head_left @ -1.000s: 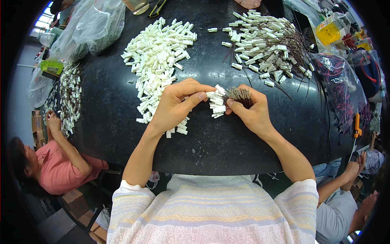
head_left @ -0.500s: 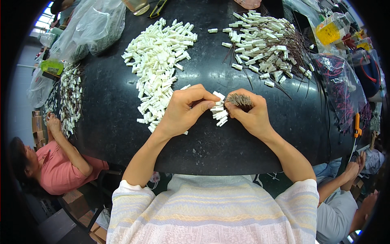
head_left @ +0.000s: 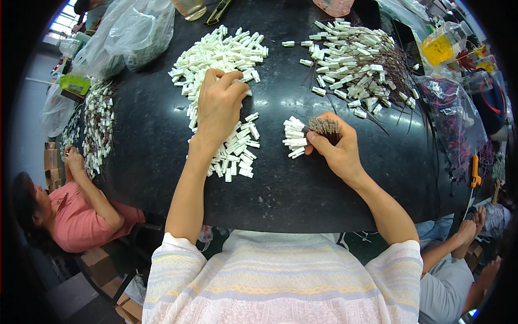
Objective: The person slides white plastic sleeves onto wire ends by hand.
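Observation:
My right hand (head_left: 337, 143) is closed around a bundle of thin dark wires. White plastic connector housings (head_left: 294, 135) fan out on the bundle's left side. The dense greyish-brown wire ends (head_left: 325, 127) stick up above my thumb and fingers. My left hand (head_left: 222, 102) reaches over a large heap of loose white connector housings (head_left: 221, 51). Its fingers are bent, and thumb and forefinger come together around a white housing at the heap's right edge. The exact contact at the fingertips is partly hidden.
Wired white connectors (head_left: 350, 65) lie piled at the back right. Plastic bags (head_left: 137, 35) and a cutter knife (head_left: 217, 12) lie at the back left. A yellow bottle (head_left: 443, 44), a bag of coloured wires (head_left: 450, 121) and an orange-handled tool (head_left: 475, 171) are right. Co-workers sit both sides.
My left hand has left the connector bundle and moved left and away from me onto the loose heap. My right hand still holds the bundle, nearly in place. The view has shifted slightly.

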`<state>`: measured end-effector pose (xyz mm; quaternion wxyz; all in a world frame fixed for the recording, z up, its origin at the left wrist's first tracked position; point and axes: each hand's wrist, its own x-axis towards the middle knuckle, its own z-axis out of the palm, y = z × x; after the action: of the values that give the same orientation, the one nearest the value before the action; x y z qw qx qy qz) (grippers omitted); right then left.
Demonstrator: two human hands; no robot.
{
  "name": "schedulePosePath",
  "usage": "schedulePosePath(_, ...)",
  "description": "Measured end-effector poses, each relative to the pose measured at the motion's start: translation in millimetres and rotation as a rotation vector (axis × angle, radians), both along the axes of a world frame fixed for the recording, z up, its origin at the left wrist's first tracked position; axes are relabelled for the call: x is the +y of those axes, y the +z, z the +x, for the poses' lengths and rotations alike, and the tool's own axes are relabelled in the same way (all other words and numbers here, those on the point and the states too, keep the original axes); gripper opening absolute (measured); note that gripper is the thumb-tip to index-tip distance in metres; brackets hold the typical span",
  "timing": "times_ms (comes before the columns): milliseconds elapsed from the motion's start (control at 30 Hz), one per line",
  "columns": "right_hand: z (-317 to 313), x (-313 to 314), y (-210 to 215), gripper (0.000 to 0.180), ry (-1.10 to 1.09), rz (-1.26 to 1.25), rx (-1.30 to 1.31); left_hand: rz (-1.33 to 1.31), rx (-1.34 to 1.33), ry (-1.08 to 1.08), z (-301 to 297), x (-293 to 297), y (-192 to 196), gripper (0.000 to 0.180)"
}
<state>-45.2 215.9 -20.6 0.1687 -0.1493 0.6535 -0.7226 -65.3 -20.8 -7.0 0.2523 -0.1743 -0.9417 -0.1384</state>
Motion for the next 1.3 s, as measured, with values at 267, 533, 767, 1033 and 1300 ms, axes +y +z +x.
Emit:
schedulePosePath(267, 2, -1, -4, 0.008, -0.03, 0.038, -0.014, 0.67, -0.481, -0.192, 33, 30, 16, 0.013)
schedulePosePath(533, 2, -3, -3, 0.011, -0.033, 0.206, 0.16, 0.718, -0.426, -0.268, 36, 31, 13, 0.018)
schedulePosePath(767, 3, -3, -4, 0.012, -0.05, 0.191, 0.116, 0.724, -0.478, -0.248, 38, 32, 13, 0.019)
schedulePosePath(1033, 2, -3, -1, 0.014, -0.064, 0.215, 0.164, 0.707, -0.372, -0.298, 38, 38, 9, 0.018)
schedulePosePath(1300, 2, -3, -2, 0.014, -0.051, 0.249, 0.243, 0.586, -0.252, -0.339, 37, 42, 11, 0.021)
